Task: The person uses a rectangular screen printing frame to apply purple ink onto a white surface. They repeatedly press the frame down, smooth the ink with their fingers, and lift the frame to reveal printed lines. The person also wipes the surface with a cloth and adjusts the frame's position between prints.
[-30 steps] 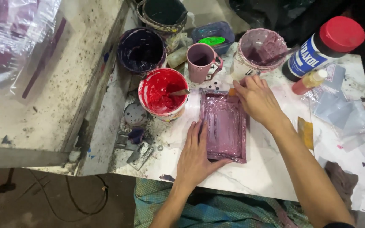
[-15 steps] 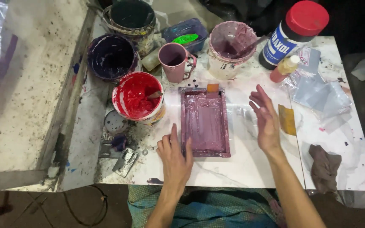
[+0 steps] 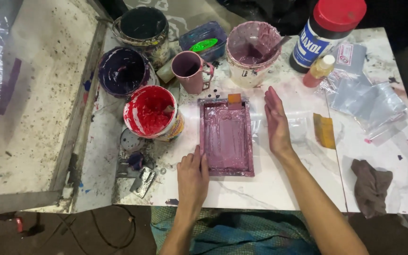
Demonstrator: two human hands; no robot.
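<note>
the right hand [image 3: 276, 122] has come off the far edge of the purple-stained tray [image 3: 226, 138] and now hovers flat and empty at its 3 o'clock. the left hand [image 3: 192, 175], fingers spread and holding nothing, still presses the tray's 7 o'clock corner, so the tray sits steady mid-table, at 5 o'clock from the pink mug [image 3: 189, 71].

Tray [image 3: 226, 137] coated in wet, glossy mauve ink, red tub [image 3: 151, 113] glossy inside, plastic mug [image 3: 190, 71] matt pink, marble-look tabletop [image 3: 270, 189] smooth and stained, clear plastic bags [image 3: 369, 106] crinkled, rag [image 3: 370, 186] soft brown cloth, left bench [image 3: 29, 118] rough, speckled.
</note>
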